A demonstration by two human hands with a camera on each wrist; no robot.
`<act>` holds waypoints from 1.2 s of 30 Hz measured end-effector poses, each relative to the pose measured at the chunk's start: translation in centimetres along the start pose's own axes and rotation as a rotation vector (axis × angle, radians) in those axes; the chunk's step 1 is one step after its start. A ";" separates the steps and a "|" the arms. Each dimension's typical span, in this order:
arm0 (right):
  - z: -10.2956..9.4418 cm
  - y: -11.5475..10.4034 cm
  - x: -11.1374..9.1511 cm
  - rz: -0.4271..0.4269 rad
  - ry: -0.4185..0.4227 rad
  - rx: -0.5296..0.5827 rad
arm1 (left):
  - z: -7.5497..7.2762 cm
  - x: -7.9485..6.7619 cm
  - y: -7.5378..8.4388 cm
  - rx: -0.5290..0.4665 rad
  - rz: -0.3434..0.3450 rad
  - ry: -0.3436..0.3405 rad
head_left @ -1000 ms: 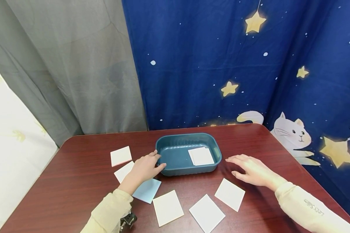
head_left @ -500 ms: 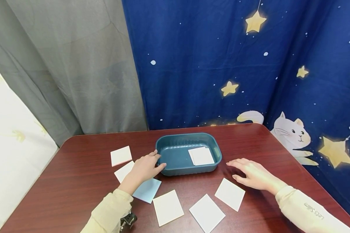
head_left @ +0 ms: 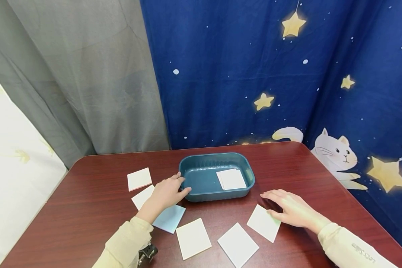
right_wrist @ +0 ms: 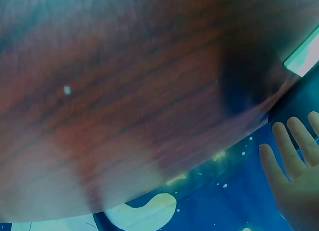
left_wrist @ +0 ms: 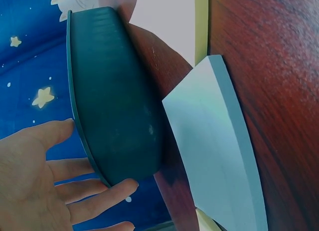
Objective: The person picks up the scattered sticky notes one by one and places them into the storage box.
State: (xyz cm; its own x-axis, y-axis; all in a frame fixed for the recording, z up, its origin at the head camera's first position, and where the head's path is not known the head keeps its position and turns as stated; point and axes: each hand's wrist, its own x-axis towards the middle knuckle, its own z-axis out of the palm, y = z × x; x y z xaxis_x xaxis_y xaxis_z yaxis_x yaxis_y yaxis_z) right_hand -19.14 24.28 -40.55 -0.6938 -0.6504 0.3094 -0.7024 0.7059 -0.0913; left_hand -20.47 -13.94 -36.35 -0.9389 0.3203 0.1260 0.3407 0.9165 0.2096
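Observation:
My left hand [head_left: 167,191] touches the left end of a teal plastic bin [head_left: 206,198], its thumb and fingers extended along the rim. Inside the bin, at its right, lie overlapping white square pads [head_left: 233,179]. In the left wrist view, the thumb meets the bin's rim [left_wrist: 79,122] and other fingertips reach its end. My right hand [head_left: 293,208], relaxed and holding nothing, hovers above the table right of the bin, its thumb over the corner of a white square pad [head_left: 262,223]. Partly under the left forearm are a blue pad [head_left: 170,219] and a white pad [head_left: 142,197].
A cream square pad [head_left: 193,239] and another white pad [head_left: 238,245] lie in front of the bin on the dark red wooden table [head_left: 97,201]. One red-edged pad [head_left: 139,179] sits at the far left. A starry blue curtain [head_left: 227,74] hangs behind the table.
My right hand has moved slightly toward me and lower in the head view, so its thumb now overlaps the nearby white pad. The left hand and bin have stayed put.

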 end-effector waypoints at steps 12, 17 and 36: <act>1.1 -1.5 -1.4 0.068 0.026 -0.019 | 0.0 0.0 -0.1 0.000 -0.006 -0.007; 1.5 -2.2 -1.7 0.084 0.036 -0.030 | 0.0 0.0 -0.1 -0.005 -0.003 -0.008; 2.0 -4.3 -2.6 0.159 0.012 -0.069 | 0.0 -0.2 0.1 -0.010 -0.012 -0.012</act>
State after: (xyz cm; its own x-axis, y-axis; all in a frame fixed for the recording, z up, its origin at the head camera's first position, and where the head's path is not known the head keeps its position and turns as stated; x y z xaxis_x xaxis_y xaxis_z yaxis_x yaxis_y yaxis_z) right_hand -14.63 22.35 -42.82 -0.7932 -0.5255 0.3078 -0.5709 0.8175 -0.0755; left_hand -20.28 -13.87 -36.30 -0.9435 0.3121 0.1113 0.3296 0.9180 0.2205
